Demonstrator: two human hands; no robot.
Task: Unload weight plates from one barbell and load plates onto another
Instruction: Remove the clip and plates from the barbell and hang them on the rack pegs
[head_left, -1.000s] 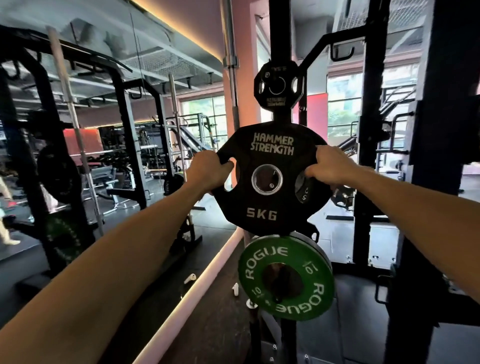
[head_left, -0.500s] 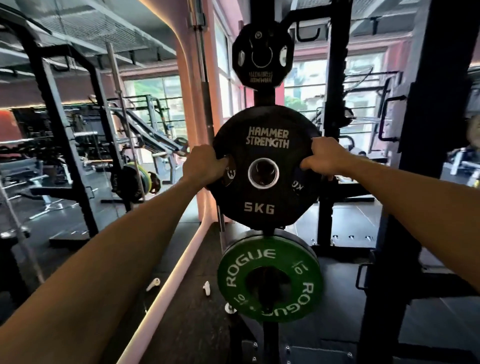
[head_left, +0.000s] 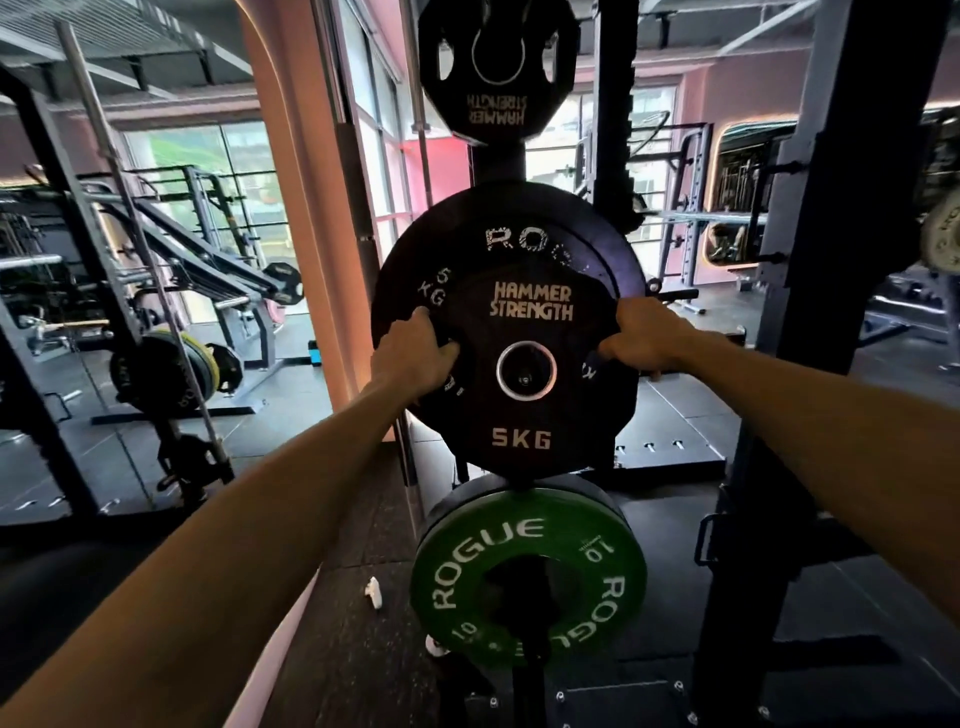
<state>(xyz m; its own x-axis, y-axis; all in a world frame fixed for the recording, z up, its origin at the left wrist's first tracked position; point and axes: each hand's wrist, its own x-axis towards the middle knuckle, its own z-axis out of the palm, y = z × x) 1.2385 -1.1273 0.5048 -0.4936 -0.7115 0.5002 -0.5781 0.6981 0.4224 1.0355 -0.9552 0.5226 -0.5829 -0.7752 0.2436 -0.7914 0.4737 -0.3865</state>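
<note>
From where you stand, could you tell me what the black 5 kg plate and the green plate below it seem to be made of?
The black 5 kg plate looks rubber- or urethane-coated, matte with raised pale lettering; its centre ring looks like bright polished metal. The green plate looks like solid rubber, a bumper type, with a smooth low sheen, moulded white lettering and a thick black rim. The cores are hidden.
</note>
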